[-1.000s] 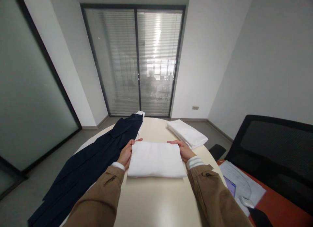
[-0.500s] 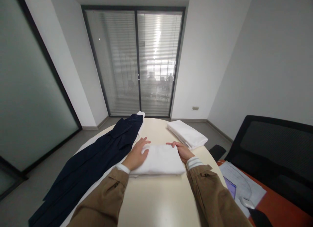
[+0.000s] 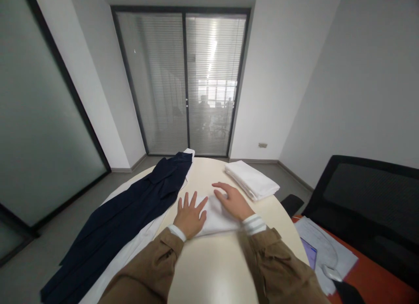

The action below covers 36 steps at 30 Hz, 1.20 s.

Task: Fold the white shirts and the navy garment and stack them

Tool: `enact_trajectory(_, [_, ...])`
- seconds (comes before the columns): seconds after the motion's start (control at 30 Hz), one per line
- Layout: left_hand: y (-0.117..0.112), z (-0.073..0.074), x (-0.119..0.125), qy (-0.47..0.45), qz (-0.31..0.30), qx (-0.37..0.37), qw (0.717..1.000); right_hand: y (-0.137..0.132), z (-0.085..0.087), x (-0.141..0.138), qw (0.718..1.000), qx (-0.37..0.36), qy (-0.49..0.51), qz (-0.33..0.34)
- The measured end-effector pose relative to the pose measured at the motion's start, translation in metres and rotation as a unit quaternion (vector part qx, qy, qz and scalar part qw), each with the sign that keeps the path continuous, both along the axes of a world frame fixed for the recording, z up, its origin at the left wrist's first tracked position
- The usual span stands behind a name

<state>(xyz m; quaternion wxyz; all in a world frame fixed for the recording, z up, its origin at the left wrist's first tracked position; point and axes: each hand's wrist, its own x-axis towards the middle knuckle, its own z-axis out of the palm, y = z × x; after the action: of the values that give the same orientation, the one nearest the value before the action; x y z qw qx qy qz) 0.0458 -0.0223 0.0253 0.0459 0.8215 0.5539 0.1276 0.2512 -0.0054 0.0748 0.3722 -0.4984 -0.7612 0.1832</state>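
Observation:
A folded white cloth (image 3: 214, 219) lies on the round cream table (image 3: 212, 269) in front of me. My left hand (image 3: 190, 216) rests flat on its left part, fingers spread. Lying flat on the cloth's far right part is my right hand (image 3: 231, 201), fingers stretched out. Both hands hide much of the cloth. Neither hand grips anything.
A dark navy garment (image 3: 131, 208) stretches along the table's left side over a white cloth. A stack of folded white cloths (image 3: 252, 179) sits at the far right. A black chair (image 3: 366, 208), papers (image 3: 327, 251) and an orange desk (image 3: 376, 286) stand at right.
Both hands left the cloth's side edges and moved inward onto its top, now lying flat. The cloth looks narrower, mostly covered by the hands.

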Motion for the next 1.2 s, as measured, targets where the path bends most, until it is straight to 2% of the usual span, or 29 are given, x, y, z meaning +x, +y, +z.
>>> enact_trajectory(0.07, [0.001, -0.002, 0.000, -0.007, 0.008, -0.004, 1.000, -0.007, -0.010, -0.016, 0.994, -0.008, -0.110, 0.026])
enact_trajectory(0.13, [0.003, -0.005, -0.001, -0.017, 0.018, -0.018, 1.000, -0.007, -0.026, -0.024, 0.982, -0.041, -0.182, -0.001])
enact_trajectory(0.23, [0.007, -0.008, -0.003, -0.035, 0.022, -0.049, 0.998, 0.001, -0.046, -0.024, 0.969, -0.077, -0.228, -0.048])
enact_trajectory(0.3, [0.008, -0.008, -0.005, -0.041, 0.015, -0.065, 0.997, 0.006, -0.052, -0.021, 0.966, -0.081, -0.237, -0.062])
enact_trajectory(0.47, [0.010, -0.008, -0.008, -0.040, 0.000, -0.070, 0.997, 0.007, -0.053, -0.018, 0.968, -0.068, -0.234, -0.062])
enact_trajectory(0.57, [0.011, -0.010, -0.008, -0.047, 0.011, -0.063, 0.997, 0.008, -0.054, -0.018, 0.966, -0.076, -0.225, -0.099])
enact_trajectory(0.7, [0.013, -0.013, -0.008, -0.059, 0.046, -0.062, 0.995, 0.011, -0.056, -0.017, 0.953, -0.121, -0.216, -0.174])
enact_trajectory(0.93, [0.007, -0.010, 0.000, -0.034, 0.128, -0.003, 0.991, 0.013, -0.057, -0.016, 0.949, -0.128, -0.225, -0.182])
enact_trajectory(1.0, [0.005, -0.006, 0.003, -0.030, 0.074, 0.015, 0.997, 0.013, -0.058, -0.015, 0.948, -0.125, -0.227, -0.183])
enact_trajectory(1.1, [0.003, 0.001, 0.002, -0.023, -0.069, 0.000, 0.997, 0.013, -0.059, -0.014, 0.950, -0.122, -0.220, -0.186])
enact_trajectory(1.13, [0.002, 0.003, 0.001, -0.021, -0.097, -0.011, 0.995, 0.014, -0.060, -0.014, 0.950, -0.121, -0.218, -0.187])
enact_trajectory(1.2, [0.002, 0.005, -0.001, -0.018, -0.111, -0.027, 0.993, 0.014, -0.061, -0.013, 0.951, -0.122, -0.214, -0.189])
